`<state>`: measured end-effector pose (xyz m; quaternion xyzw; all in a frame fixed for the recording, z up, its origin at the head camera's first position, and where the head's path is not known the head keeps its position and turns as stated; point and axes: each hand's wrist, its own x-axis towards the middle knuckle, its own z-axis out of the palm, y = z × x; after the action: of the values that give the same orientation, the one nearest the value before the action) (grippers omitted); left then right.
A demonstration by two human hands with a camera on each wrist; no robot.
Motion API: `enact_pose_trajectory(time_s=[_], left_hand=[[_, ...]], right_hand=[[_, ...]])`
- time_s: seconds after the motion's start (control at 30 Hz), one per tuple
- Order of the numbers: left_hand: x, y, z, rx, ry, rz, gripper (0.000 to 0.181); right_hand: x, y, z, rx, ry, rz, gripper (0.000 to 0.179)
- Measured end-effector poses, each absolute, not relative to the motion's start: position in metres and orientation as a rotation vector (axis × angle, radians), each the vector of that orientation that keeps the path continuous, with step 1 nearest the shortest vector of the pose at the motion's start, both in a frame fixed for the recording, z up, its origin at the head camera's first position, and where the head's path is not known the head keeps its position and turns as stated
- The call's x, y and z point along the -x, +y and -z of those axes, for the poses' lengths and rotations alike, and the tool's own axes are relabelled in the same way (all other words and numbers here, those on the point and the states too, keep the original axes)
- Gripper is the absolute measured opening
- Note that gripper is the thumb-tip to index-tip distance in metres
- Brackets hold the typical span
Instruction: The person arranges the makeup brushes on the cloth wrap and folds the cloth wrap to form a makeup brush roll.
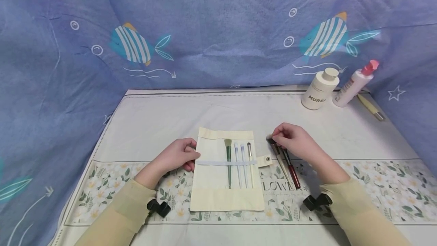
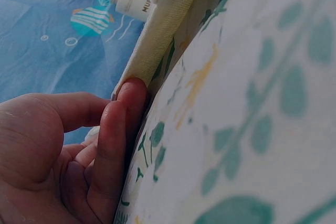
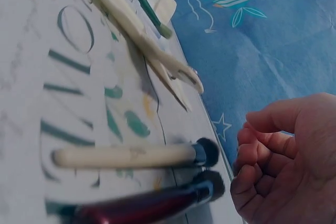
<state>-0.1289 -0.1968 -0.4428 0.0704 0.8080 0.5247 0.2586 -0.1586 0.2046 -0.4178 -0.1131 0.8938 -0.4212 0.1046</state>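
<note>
A cream fabric brush roll (image 1: 211, 200) lies unrolled, a pale elastic band across it. Under the band sit a green makeup brush (image 1: 228, 162), two pale blue-white brushes and a slim cream one with a dark tip. My left hand (image 1: 179, 155) pinches the roll's left edge between thumb and finger; the left wrist view shows that edge lifted. My right hand (image 1: 294, 139), fingers loosely curled and holding nothing visible, is by the heads of two loose brushes: a cream-handled brush (image 3: 126, 157) and a dark red-handled brush (image 3: 142, 205). A gap separates it from them in the right wrist view.
At the back right stand a white bottle (image 1: 319, 90) and a pale pump bottle (image 1: 351, 88) with a pink top. Beside them lies a yellowish-handled tool (image 1: 370, 107). The roll's snap tab (image 1: 264, 160) points toward the loose brushes. A blue fish-print curtain (image 1: 218, 29) hangs behind.
</note>
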Motion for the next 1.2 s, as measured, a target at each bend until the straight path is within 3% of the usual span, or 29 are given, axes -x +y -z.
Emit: enact_pose_trajectory(time_s=[0.77, 1.2], left_hand=[[0.129, -0.198, 0.442, -0.213, 2.179, -1.428, 0.027], [0.129, -0.198, 0.443, -0.213, 2.187, -1.43, 0.025]], right_hand=[[0.143, 0.226, 0.416, 0.245, 2.709, 0.889, 0.026], [0.14, 0.223, 0.422, 0.211, 2.693, 0.804, 0.02]])
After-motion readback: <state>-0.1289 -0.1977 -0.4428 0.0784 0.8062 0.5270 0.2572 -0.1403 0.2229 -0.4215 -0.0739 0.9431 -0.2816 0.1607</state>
